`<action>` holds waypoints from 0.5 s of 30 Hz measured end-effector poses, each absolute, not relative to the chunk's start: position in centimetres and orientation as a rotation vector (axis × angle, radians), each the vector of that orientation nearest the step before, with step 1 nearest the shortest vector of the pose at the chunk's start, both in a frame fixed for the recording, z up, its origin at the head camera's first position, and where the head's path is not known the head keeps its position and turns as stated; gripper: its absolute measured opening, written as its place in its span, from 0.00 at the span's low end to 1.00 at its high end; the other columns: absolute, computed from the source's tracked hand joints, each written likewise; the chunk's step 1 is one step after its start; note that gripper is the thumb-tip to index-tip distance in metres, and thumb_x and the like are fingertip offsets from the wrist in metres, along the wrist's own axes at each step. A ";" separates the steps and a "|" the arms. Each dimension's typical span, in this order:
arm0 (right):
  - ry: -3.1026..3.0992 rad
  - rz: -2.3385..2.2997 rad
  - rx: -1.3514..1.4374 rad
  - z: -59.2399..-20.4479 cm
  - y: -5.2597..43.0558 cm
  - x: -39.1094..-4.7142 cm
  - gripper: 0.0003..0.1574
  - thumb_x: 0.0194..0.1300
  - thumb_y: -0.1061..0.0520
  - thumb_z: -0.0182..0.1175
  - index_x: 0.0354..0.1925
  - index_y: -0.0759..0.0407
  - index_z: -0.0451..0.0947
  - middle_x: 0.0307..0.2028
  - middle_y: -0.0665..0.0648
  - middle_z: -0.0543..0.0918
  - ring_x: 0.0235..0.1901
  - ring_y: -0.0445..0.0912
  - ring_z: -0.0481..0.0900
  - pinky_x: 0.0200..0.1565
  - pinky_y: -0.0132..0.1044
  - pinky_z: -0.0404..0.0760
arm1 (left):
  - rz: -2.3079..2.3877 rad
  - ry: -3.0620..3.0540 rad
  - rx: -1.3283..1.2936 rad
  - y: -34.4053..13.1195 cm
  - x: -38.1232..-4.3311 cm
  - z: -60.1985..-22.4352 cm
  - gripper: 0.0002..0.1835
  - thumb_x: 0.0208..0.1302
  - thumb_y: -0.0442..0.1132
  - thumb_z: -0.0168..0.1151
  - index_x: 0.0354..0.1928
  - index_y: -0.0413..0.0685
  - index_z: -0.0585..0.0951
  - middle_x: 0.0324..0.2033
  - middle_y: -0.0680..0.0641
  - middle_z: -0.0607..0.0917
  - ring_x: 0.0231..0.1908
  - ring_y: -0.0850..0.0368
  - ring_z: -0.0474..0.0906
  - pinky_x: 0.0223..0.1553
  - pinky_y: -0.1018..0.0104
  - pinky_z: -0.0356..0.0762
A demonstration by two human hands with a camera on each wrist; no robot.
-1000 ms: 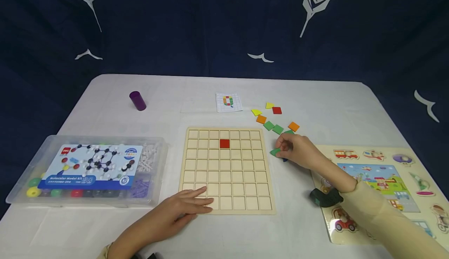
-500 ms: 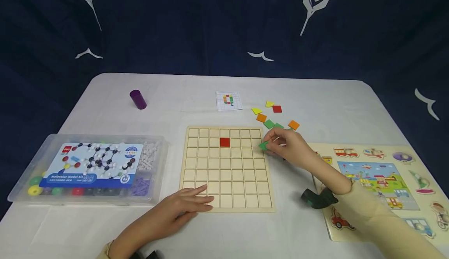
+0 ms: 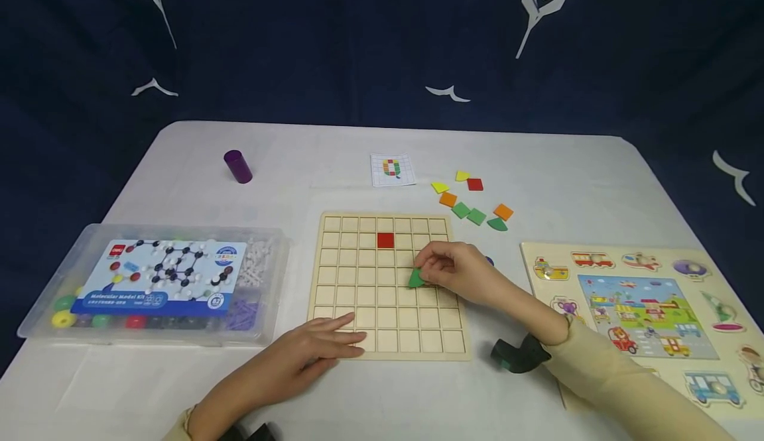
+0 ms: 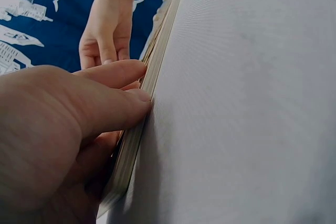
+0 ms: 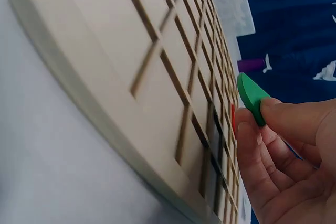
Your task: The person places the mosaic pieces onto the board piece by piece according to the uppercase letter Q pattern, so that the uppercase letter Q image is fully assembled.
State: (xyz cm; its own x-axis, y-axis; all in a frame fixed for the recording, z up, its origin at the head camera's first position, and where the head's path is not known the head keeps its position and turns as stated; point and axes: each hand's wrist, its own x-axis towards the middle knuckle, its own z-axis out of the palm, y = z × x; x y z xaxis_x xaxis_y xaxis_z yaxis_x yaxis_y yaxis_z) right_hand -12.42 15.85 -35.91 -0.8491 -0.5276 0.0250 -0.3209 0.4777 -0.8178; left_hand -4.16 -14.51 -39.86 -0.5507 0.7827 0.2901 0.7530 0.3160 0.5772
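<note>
My right hand point(image 3: 459, 272) pinches a green tile point(image 5: 252, 97) with one curved edge between thumb and fingertips, over the right half of a wooden grid board point(image 3: 364, 295). In the right wrist view the tile stands tilted above the grid. A red square tile point(image 3: 385, 241) sits in a cell of the second row. My left hand point(image 3: 313, 355) rests with fingers spread on the board's lower left corner; the left wrist view has its thumb at the board's edge point(image 4: 137, 135).
Loose green tiles point(image 3: 476, 216), with orange, yellow and red ones, lie beyond the board's upper right. A pattern card point(image 3: 392, 179) lies behind it. A molecular model kit box point(image 3: 173, 295) stands left, a purple cylinder point(image 3: 238, 166) behind it, a picture puzzle point(image 3: 650, 315) right.
My right hand has carried the green tile leftward from the loose tiles to over the board. The left hand stays on the board's corner.
</note>
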 end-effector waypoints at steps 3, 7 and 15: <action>2.475 -1.305 -0.733 -36.2 15.5 -12.3 0.06 0.56 0.68 0.64 0.33 0.61 0.78 0.26 0.49 0.78 0.28 0.44 0.76 0.33 0.32 0.79 | 1.065 2.513 1.461 -14.5 -4.2 -39.9 0.22 0.56 0.25 0.61 0.53 0.47 0.81 0.57 0.54 0.75 0.63 0.50 0.63 0.59 0.53 0.63; 2.468 -1.288 -0.752 -36.5 15.1 -12.3 0.04 0.57 0.66 0.65 0.31 0.60 0.79 0.25 0.49 0.78 0.27 0.43 0.76 0.32 0.32 0.79 | 1.066 2.513 1.459 -14.5 -4.2 -39.9 0.22 0.56 0.25 0.61 0.53 0.47 0.81 0.58 0.54 0.75 0.63 0.50 0.63 0.59 0.53 0.64; 2.458 -1.233 -0.806 -36.7 14.1 -12.1 0.06 0.55 0.67 0.66 0.27 0.57 0.79 0.23 0.46 0.78 0.24 0.40 0.75 0.29 0.31 0.78 | 1.070 2.502 1.445 -14.5 -4.1 -39.8 0.22 0.56 0.25 0.61 0.53 0.48 0.81 0.57 0.54 0.75 0.63 0.50 0.63 0.59 0.53 0.63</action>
